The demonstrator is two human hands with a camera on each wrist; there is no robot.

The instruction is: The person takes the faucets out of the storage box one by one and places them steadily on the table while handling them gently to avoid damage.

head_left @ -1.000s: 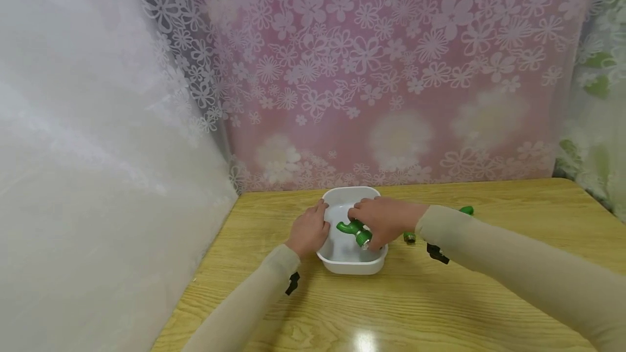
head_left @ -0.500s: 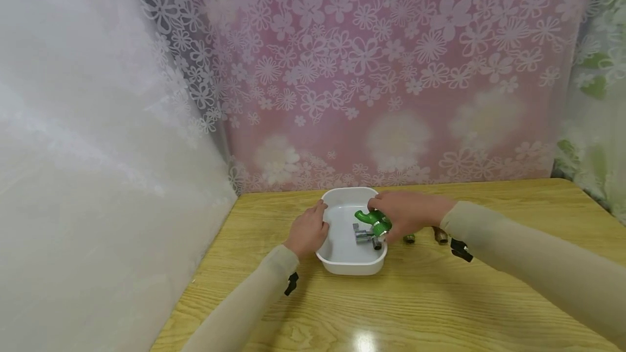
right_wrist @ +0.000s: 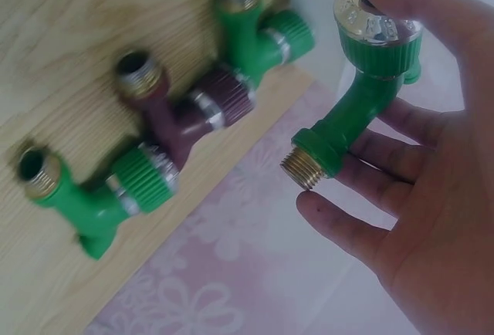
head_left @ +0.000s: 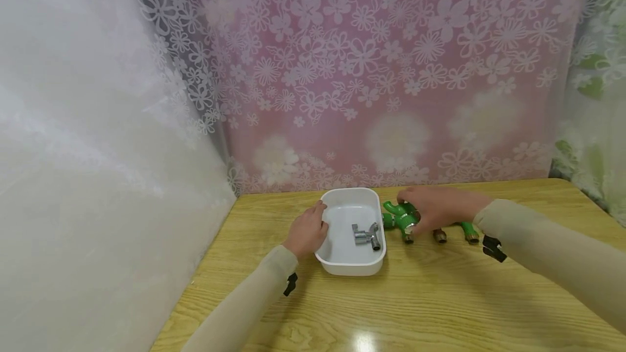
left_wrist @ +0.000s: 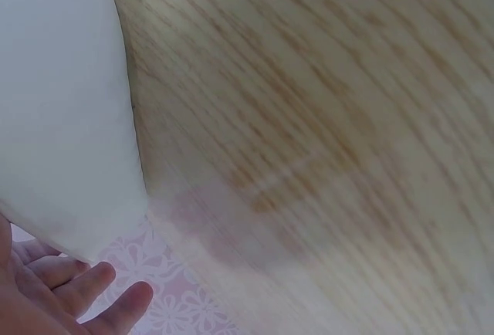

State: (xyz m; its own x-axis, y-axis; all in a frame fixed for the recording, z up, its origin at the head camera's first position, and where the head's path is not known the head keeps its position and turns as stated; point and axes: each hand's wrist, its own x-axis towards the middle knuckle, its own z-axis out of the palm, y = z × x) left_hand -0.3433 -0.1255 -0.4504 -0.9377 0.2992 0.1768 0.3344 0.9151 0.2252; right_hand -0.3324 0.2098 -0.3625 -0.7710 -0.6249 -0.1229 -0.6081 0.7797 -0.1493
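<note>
A green tap (head_left: 404,220) with a brass-coloured thread is in my right hand (head_left: 442,206), just above the table to the right of the white basin (head_left: 349,269). In the right wrist view, the thumb presses on the metal end of this green tap (right_wrist: 359,111) and the fingers lie behind its body. My left hand (head_left: 305,231) holds the basin's left rim; some of its fingers (left_wrist: 77,285) show outside the wall in the left wrist view. Inside the basin, toward its right side, lies a small chrome tap (head_left: 365,236).
Three more taps lie in a row on the wooden table (head_left: 420,308): a green tap (right_wrist: 266,38) beside the basin, a dark brown tap (right_wrist: 185,111), and another green tap (right_wrist: 100,196) farthest right. A floral curtain (head_left: 381,69) hangs behind the table's far edge.
My right hand has carried the green tap from over the basin to the right, out past its rim. The chrome tap in the basin has come into sight. My left hand stays on the rim.
</note>
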